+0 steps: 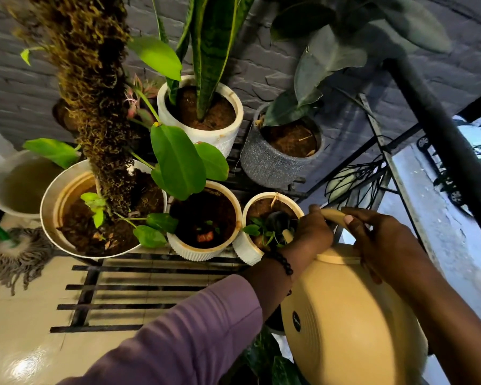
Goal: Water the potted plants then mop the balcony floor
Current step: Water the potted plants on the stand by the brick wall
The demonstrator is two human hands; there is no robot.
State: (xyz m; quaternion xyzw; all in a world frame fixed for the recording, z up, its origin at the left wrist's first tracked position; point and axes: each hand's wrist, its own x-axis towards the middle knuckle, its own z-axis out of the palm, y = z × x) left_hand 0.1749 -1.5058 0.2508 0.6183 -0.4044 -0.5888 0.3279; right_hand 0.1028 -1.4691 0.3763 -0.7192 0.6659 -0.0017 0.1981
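A round cream watering can (347, 315) is tilted toward a small white ribbed pot (247, 251) with a little green plant. My right hand (372, 240) grips the can's curved handle from above. My left hand (308, 232) holds the can at its front, by the spout, over that pot's soil. To its left stand a white ribbed pot (175, 245) of dark soil and a wide pot (49, 201) with a moss pole. Behind are a white snake-plant pot (225, 134) and a speckled grey pot (264, 165). A string mop (22, 257) lies on the floor at left.
The pots stand on a black slatted metal rack (150, 287) against a grey brick wall. A cream bucket (0, 187) of murky water sits at far left. Glossy cream floor tiles (20, 343) lie below. A dark railing (444, 140) and street with cars are at right.
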